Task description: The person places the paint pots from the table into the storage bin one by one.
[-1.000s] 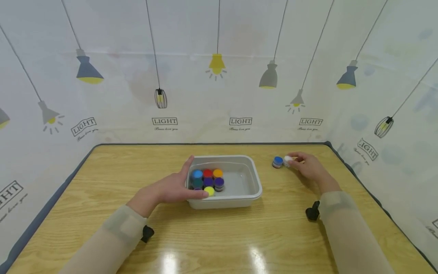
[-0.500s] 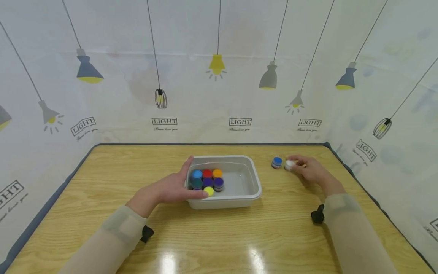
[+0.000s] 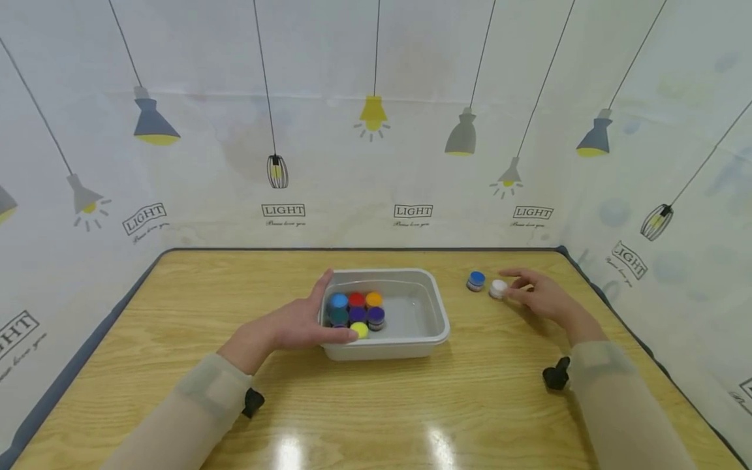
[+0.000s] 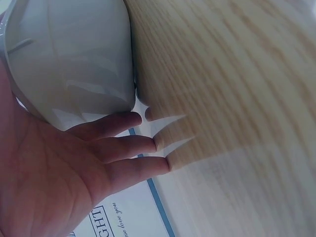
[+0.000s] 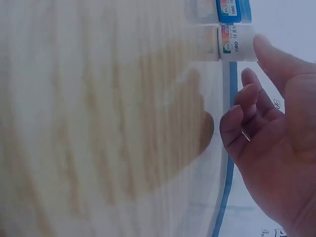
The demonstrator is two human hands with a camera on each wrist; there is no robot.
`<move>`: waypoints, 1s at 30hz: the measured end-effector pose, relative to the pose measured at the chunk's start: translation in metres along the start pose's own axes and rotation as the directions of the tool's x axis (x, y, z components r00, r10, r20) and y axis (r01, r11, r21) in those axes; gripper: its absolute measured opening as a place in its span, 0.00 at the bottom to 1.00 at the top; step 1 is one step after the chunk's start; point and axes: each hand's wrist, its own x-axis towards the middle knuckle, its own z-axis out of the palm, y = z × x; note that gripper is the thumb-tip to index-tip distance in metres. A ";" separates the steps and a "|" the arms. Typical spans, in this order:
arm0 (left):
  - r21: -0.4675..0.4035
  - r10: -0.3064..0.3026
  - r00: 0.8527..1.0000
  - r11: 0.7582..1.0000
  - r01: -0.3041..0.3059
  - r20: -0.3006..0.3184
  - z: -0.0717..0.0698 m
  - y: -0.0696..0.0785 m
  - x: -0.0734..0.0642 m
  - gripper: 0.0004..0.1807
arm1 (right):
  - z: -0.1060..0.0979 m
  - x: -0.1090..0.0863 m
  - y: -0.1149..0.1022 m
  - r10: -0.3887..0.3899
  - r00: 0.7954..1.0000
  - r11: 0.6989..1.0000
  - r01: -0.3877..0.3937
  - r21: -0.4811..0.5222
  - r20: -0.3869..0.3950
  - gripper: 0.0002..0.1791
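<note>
A pale grey plastic tub sits mid-table. My left hand spans its left end, thumb along the front rim and index finger at the back corner. In the left wrist view, straight fingers lie beside the tub's wall. Several small paint jars with coloured lids stand inside, on the left. Right of the tub, a white-lidded jar stands upright on the table beside a blue-lidded jar. My right hand is at the white one, its thumb at the lid and its other fingers spread away.
The wooden table runs back to a wall cloth printed with hanging lamps. A dark edging marks the table's back. Black wrist mounts hang below both cuffs.
My right hand has shifted slightly right and towards me, and its fingers have spread off the white-lidded jar, now standing slightly nearer me. The left hand and tub have stayed put.
</note>
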 end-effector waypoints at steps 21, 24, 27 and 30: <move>0.005 -0.021 1.000 1.000 0.021 0.002 0.003 -0.002 0.001 0.77 | 0.007 -0.004 -0.007 -0.030 0.998 0.999 0.029 -0.022 -0.058 0.27; 0.003 -0.019 1.000 1.000 0.019 0.002 0.002 -0.002 0.002 0.77 | 0.006 -0.011 -0.019 -0.066 0.995 0.998 0.066 -0.009 -0.068 0.24; 0.004 -0.012 1.000 1.000 0.012 0.000 0.002 -0.002 0.002 0.77 | 0.005 -0.016 -0.037 -0.119 0.991 0.993 0.120 0.007 -0.068 0.21; 0.006 -0.006 1.000 1.000 0.006 -0.001 0.001 -0.001 0.002 0.77 | 0.007 -0.018 -0.057 -0.172 0.983 0.984 0.174 0.032 -0.064 0.18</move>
